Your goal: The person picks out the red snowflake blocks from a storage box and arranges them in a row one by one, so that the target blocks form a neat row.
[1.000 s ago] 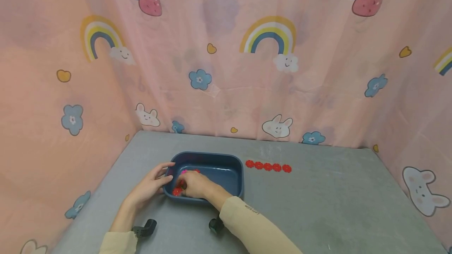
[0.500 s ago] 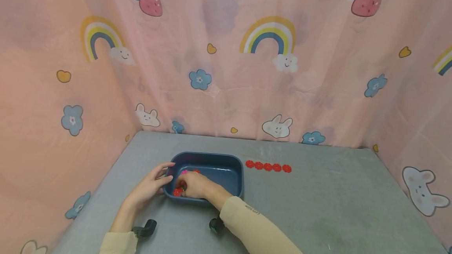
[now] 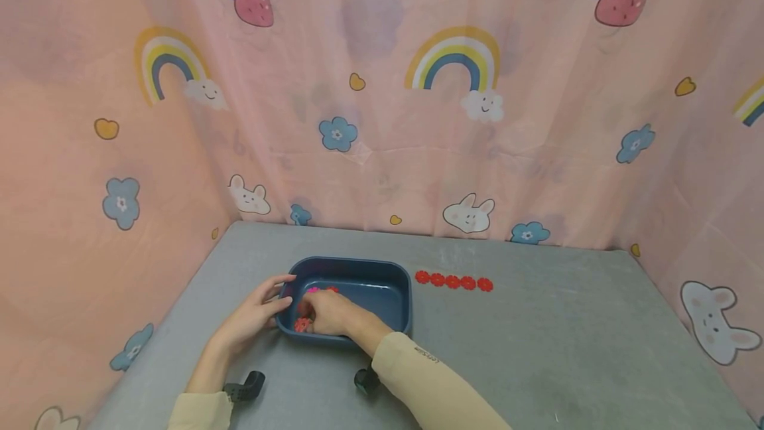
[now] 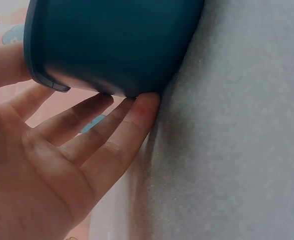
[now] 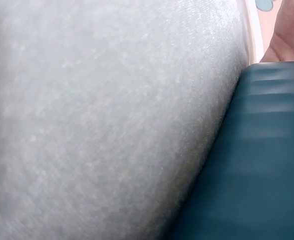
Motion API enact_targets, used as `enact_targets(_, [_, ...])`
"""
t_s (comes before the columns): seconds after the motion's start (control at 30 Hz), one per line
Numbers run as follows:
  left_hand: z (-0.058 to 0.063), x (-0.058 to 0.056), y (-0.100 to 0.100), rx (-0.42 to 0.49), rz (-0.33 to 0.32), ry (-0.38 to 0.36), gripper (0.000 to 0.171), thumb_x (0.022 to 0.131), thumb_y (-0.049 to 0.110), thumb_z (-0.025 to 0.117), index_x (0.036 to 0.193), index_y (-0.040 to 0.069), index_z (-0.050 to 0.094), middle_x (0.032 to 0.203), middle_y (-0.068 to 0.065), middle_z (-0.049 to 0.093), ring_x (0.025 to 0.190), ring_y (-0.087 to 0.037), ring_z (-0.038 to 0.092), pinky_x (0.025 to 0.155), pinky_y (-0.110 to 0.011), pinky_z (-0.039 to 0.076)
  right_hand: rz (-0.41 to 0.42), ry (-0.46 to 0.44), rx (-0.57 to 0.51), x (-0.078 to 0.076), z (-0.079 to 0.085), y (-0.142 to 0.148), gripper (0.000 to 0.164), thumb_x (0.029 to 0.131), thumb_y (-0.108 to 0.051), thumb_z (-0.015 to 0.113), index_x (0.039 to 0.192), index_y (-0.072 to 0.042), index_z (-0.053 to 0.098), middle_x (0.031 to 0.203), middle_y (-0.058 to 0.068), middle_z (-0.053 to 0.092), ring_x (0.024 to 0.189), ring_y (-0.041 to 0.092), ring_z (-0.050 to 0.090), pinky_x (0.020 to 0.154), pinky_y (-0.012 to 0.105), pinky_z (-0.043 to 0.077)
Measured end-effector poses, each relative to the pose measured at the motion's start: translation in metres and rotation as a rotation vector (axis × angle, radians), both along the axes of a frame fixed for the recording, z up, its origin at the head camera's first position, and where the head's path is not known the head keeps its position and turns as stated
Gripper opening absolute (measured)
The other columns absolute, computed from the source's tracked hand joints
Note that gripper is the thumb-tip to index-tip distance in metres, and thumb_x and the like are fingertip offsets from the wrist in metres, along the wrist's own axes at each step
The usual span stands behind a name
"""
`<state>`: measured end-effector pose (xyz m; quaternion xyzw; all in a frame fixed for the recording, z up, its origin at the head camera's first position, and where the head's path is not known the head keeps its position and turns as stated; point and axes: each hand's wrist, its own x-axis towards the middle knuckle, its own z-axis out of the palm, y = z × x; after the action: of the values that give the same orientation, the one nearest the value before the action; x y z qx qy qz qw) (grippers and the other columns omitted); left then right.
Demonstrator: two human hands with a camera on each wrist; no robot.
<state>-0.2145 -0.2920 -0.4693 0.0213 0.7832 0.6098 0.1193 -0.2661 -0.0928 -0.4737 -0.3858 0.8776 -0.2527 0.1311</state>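
A dark blue rectangular container (image 3: 376,294) stands on the grey table. My left hand (image 3: 251,314) holds its left end, with a thumb and finger at the rim in the head view. The left wrist view shows other fingers (image 4: 136,117) touching the outer wall. My right hand (image 3: 331,314) reaches into the container's left part, fingers bent downward. At its fingertips lies a red flower-shaped piece (image 3: 301,325); whether they pinch it is hidden. Behind the hand, a pink piece (image 3: 313,290) and a red piece (image 3: 332,289) show partly. The right wrist view catches only the container's outside wall (image 5: 257,165).
To the right of the container, several red flower-shaped pieces (image 3: 453,281) lie in a straight row. The grey table (image 3: 537,344) reaches back to a pink printed curtain (image 3: 382,171), which also hangs on both sides. A dark wrist-camera mount (image 3: 246,387) sits at the left wrist.
The red piece at my right fingertips has shifted slightly to the right and looks turned. My left hand, the container and the row of red pieces stay in place.
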Motion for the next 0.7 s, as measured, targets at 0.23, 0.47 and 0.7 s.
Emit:
enact_targets(0.23, [0.0, 0.0, 0.001, 0.008, 0.002, -0.001, 0.051, 0.106, 0.018, 0.055, 0.154, 0.014, 0.039, 0.163, -0.027, 0.02, 0.145, -0.044, 0.033, 0.1, -0.05, 0.049, -0.019, -0.013, -0.036, 0.0, -0.002, 0.002, 0.025, 0.083, -0.012, 0.082, 0.103, -0.012, 0.066, 0.088, -0.007, 0.066, 0.074, 0.003, 0.056, 0.073, 0.019, 0.05])
enact_targets(0.47, [0.001, 0.0, 0.001, 0.003, 0.006, -0.009, 0.05, 0.107, 0.019, 0.054, 0.154, 0.015, 0.039, 0.162, -0.027, 0.022, 0.142, -0.045, 0.038, 0.102, -0.053, 0.048, -0.086, -0.129, -0.125, 0.001, 0.0, 0.006, 0.023, 0.087, -0.004, 0.077, 0.101, -0.013, 0.061, 0.076, -0.005, 0.06, 0.062, 0.009, 0.052, 0.057, 0.022, 0.045])
enact_targets(0.7, [0.001, 0.002, 0.001, -0.016, 0.019, -0.011, 0.05, 0.106, 0.019, 0.055, 0.154, 0.015, 0.039, 0.162, -0.029, 0.02, 0.143, -0.046, 0.036, 0.1, -0.053, 0.048, -0.147, -0.217, -0.236, 0.003, 0.008, 0.013, 0.021, 0.089, -0.002, 0.074, 0.103, -0.011, 0.062, 0.071, -0.002, 0.059, 0.058, 0.011, 0.052, 0.055, 0.023, 0.046])
